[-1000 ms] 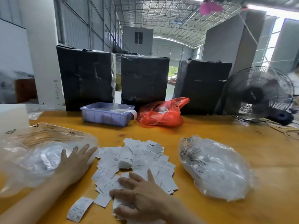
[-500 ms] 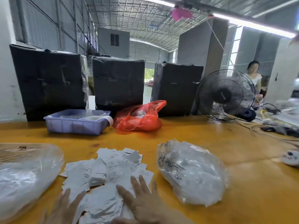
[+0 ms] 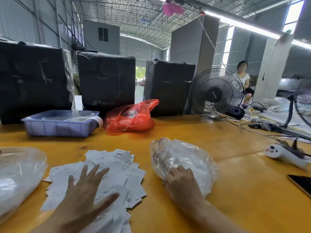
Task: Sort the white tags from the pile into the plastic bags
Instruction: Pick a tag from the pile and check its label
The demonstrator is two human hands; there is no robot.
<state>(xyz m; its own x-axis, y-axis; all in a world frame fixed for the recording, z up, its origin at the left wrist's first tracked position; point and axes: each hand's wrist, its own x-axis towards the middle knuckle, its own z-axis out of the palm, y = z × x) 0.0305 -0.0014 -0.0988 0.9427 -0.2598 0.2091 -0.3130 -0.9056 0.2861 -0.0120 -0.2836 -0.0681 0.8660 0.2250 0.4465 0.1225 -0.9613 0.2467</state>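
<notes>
White tags [image 3: 116,167] heaped flat between two clear bags [image 3: 183,163] — both filled

Scene is brightly lit by daylight from the windows [image 3: 293,12] at far right and a ceiling tube light [image 3: 242,25], both blown out. Soft glare is seen on the table [image 3: 235,190]. Straight lines are bowed by wide-angle distortion. Right edge is smeared; shadows are faint.
</notes>
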